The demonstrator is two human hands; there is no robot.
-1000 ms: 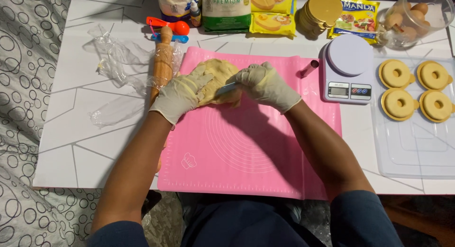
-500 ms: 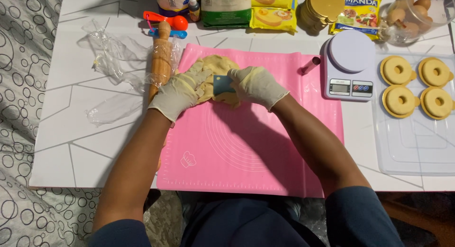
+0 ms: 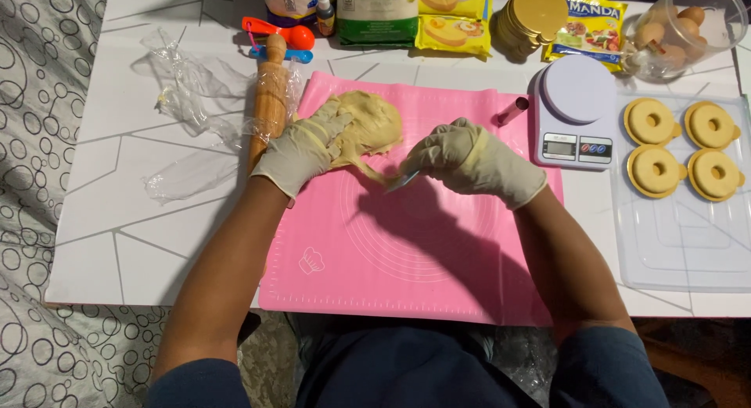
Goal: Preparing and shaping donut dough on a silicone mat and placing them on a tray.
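Here, a dough lump [image 3: 368, 126] is pinned on the pink mat [image 3: 438, 244] under the left hand [image 3: 301, 150], fingers spread flat. Just beside it, toward the right, a small blade [image 3: 403, 179] is gripped by the right hand [image 3: 469, 159], touching a stretched dough strand.

This looks like a home baking corner, my own makeshift kitchen bench. Under my gloved hands lies a pink silicone pastry mat [image 3: 407, 259] on a white table [image 3: 133, 220]. Just beyond my left hand [image 3: 301, 150] sits a wooden rolling pin [image 3: 268, 95]; past my right hand [image 3: 469, 158] a small kitchen scale [image 3: 575, 111] and a jar of eggs [image 3: 677, 28]. Further right, ring-shaped pastries [image 3: 680, 146] rest on a tray [image 3: 680, 244].
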